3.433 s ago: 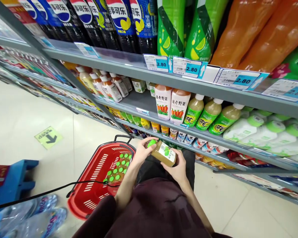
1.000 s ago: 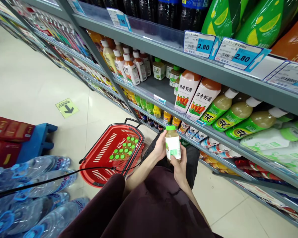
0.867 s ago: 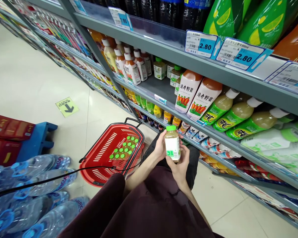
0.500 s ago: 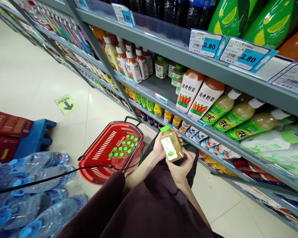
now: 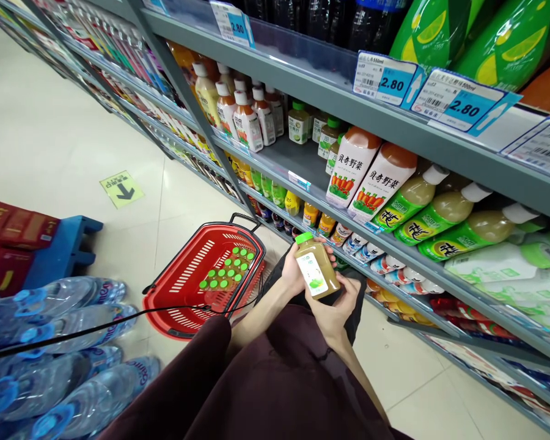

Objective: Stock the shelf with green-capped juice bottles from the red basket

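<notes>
A small juice bottle [image 5: 316, 269] with a green cap and a white label is held in front of me, tilted a little to the left. My left hand [image 5: 293, 275] grips it from behind on the left. From below on the right, my right hand [image 5: 337, 308] cups its base. On the floor to the left stands a red shopping basket [image 5: 187, 287] holding several more green-capped bottles [image 5: 224, 275]. Bottles of the same kind [image 5: 299, 125] stand at the back of the middle shelf.
Grey store shelves [image 5: 330, 98] with drinks and 2.80 price tags [image 5: 389, 79] run along the right. Large water bottles [image 5: 59, 360] lie at the lower left beside a blue pallet [image 5: 64, 247] with red cartons. A black cord [image 5: 96, 327] crosses to the basket.
The bottle has been raised from lying across my lap to upright, turned between both hands, then tilted left. My view has shifted down the aisle.
</notes>
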`<state>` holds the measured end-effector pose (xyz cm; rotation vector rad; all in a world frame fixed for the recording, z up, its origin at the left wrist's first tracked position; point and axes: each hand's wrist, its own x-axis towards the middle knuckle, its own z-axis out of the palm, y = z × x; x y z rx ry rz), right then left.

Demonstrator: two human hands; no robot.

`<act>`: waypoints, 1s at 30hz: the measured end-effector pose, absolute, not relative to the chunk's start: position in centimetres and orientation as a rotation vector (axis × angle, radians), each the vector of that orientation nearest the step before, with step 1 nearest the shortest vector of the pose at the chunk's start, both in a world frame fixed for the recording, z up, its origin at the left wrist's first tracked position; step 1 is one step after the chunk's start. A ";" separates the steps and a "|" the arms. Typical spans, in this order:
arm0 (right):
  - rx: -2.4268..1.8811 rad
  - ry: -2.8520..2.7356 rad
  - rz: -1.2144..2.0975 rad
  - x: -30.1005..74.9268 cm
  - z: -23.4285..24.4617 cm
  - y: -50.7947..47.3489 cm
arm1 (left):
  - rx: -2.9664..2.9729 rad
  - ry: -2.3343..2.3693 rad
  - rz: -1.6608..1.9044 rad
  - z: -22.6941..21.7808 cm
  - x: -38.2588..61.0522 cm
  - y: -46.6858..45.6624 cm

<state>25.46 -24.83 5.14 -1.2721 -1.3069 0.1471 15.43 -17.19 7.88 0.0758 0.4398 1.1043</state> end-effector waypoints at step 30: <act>-1.135 -0.375 1.470 25.1 5.4 -24.3 | 0.275 0.492 1.148 8.4 15.3 -17.3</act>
